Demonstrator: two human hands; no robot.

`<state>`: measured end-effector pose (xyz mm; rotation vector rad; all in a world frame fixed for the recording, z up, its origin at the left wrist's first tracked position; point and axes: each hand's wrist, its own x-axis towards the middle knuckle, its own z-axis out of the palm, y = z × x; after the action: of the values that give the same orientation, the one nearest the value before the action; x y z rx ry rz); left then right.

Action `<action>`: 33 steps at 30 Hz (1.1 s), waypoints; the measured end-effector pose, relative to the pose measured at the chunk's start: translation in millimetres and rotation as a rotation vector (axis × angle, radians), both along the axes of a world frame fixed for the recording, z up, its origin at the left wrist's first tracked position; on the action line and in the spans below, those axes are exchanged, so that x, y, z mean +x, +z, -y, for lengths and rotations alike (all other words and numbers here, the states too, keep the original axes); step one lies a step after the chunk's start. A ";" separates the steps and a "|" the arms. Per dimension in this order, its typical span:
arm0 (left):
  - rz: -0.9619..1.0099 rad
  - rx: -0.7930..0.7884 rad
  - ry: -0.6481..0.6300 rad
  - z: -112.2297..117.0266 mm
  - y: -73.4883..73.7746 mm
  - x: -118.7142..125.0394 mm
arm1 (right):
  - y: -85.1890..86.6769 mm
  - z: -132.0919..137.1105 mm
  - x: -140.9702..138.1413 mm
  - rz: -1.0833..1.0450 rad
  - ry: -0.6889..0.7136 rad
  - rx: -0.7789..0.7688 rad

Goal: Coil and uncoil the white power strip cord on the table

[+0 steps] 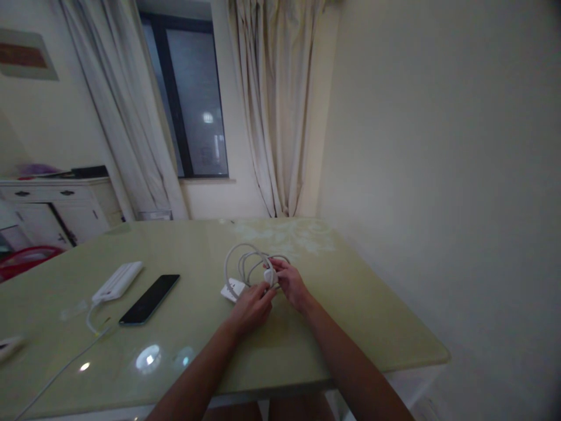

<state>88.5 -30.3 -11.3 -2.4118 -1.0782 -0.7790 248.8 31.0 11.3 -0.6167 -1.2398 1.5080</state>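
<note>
A small white power strip (234, 289) lies on the table at the middle, with its grey-white cable (227, 263) looped above and behind it. My left hand (254, 307) is closed on the cable, right beside the strip; its fingers partly cover where the cable runs. My right hand (293, 283) grips the white plug (269, 276) at the cable's end, thumb and fingers around it. Both hands are close together, and the fingertips nearly meet at the plug.
A black phone (149, 299) and a white power bank (118, 282) with a thin white cord (65, 365) lie to the left on the green-topped table (193, 351). A white object (9, 346) sits at the far left. A wall (438, 175) borders the table's right side.
</note>
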 end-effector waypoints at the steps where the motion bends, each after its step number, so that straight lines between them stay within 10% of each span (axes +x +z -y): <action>1: -0.018 -0.007 0.002 0.1 -0.1 0.7 | -0.2 0.7 -0.3 0.021 -0.008 0.021; 10: 0.004 -0.189 -0.048 1.3 1.7 3.8 | -6.5 8.1 -12.6 0.171 -0.157 0.172; 19: 0.434 -0.375 0.301 -4.9 3.7 2.7 | -7.4 3.0 -13.3 0.053 -0.210 0.107; 33: 0.605 -0.237 0.027 -14.1 -2.1 -9.2 | -15.2 -10.3 -9.1 0.048 -0.282 0.100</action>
<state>79.2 -16.2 -13.4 -2.3965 -1.4877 -1.5069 239.8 41.3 -3.9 -0.7319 -1.2015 1.1970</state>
